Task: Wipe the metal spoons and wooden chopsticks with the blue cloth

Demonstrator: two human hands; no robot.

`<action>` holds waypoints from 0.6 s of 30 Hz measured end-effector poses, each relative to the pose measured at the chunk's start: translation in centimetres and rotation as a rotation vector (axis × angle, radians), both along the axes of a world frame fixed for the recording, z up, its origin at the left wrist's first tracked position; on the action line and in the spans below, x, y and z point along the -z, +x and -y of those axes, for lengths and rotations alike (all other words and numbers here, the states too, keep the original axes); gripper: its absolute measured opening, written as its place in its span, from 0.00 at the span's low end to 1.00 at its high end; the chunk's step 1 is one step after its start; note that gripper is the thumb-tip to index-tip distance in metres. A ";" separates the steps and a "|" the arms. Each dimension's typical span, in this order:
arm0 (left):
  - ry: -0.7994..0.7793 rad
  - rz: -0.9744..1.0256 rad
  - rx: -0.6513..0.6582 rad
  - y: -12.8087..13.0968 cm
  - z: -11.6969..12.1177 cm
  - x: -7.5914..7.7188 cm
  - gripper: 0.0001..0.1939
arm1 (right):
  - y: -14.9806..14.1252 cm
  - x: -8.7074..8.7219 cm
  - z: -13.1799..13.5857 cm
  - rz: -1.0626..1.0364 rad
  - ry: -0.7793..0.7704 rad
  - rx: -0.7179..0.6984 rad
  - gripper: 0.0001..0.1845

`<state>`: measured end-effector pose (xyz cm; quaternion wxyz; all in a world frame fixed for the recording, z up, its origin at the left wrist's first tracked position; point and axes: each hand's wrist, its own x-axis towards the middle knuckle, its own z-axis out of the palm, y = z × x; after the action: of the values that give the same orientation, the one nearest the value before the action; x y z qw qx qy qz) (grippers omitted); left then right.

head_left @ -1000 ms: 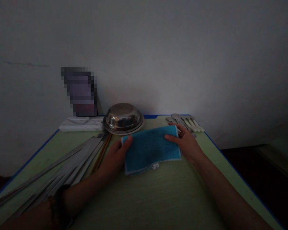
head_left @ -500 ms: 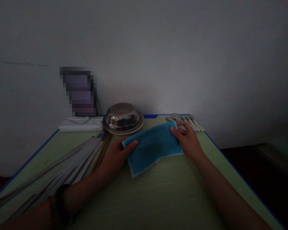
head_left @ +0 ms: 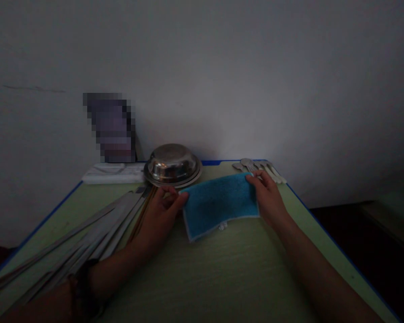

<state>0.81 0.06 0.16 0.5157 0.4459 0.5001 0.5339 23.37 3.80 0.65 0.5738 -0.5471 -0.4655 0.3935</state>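
A blue cloth [head_left: 220,204] with pale edging and a small white tag on its lower edge is stretched between my two hands over the table. My left hand [head_left: 163,211] pinches its upper left corner between thumb and fingers. At the upper right corner, my right hand [head_left: 267,190] grips it the same way, thumb on the near face. The lower edge hangs toward the tabletop; whether it touches, I cannot tell. Just behind the cloth sit upturned metal bowls or plates [head_left: 173,163], stacked. Several spoons [head_left: 247,163], some with pale handles, lie beyond my right hand.
The green table [head_left: 202,278] has a blue edge and meets a grey wall [head_left: 256,80]. Long flat metallic-looking strips [head_left: 97,233] and brown chopstick-like sticks [head_left: 143,215] lie on the left. A blurred-out upright object [head_left: 112,130] stands behind a white slab [head_left: 116,174].
The cloth has shifted slightly right and looks less tall, its tilt changing along the way. My left hand's grip has moved to the corner, and my right hand has moved a little right.
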 end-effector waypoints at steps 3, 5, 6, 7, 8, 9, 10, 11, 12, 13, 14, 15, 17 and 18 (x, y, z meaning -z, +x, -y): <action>0.032 -0.025 0.007 -0.1 -0.1 0.1 0.14 | 0.1 -0.1 -0.1 -0.037 -0.003 0.012 0.09; 0.044 -0.034 0.016 -0.2 -0.1 0.2 0.15 | 0.1 -0.3 -0.1 -0.063 -0.012 0.015 0.09; 0.048 -0.026 0.031 -0.2 -0.1 0.3 0.16 | 0.1 -0.4 -0.1 -0.077 -0.014 0.016 0.09; 0.046 -0.016 0.049 -0.3 -0.1 0.3 0.16 | 0.1 -0.5 -0.1 -0.089 -0.016 0.018 0.09; 0.043 -0.005 0.068 -0.3 -0.1 0.3 0.17 | 0.1 -0.6 -0.1 -0.099 -0.018 0.020 0.10; 0.043 0.005 0.080 -0.2 0.0 0.3 0.17 | 0.1 -0.6 -0.1 -0.106 -0.019 0.020 0.10; 0.046 0.008 0.083 -0.2 0.0 0.3 0.18 | 0.2 -0.6 -0.1 -0.111 -0.022 0.016 0.11; 0.052 0.001 0.078 -0.2 0.0 0.3 0.19 | 0.2 -0.6 -0.1 -0.117 -0.029 0.006 0.11; 0.059 -0.012 0.069 -0.1 0.1 0.2 0.19 | 0.3 -0.6 -0.1 -0.128 -0.038 -0.007 0.12; 0.063 -0.025 0.064 -0.1 0.1 0.2 0.19 | 0.3 -0.6 -0.1 -0.144 -0.048 -0.022 0.12; 0.062 -0.036 0.059 -0.1 0.1 0.1 0.18 | 0.4 -0.6 -0.1 -0.161 -0.058 -0.039 0.12; 0.053 -0.049 0.057 -0.1 0.2 0.1 0.17 | 0.4 -0.5 -0.1 -0.177 -0.067 -0.058 0.12; 0.038 -0.075 0.059 -0.2 0.2 0.1 0.12 | 0.5 -0.5 -0.1 -0.198 -0.068 -0.089 0.13; 0.037 -0.086 0.058 -0.2 0.2 0.1 0.11 | 0.6 -0.5 -0.1 -0.196 -0.060 -0.102 0.13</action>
<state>0.58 -0.09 0.02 0.5009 0.4922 0.4987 0.5081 23.93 3.92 1.11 0.5793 -0.4984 -0.4223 0.4876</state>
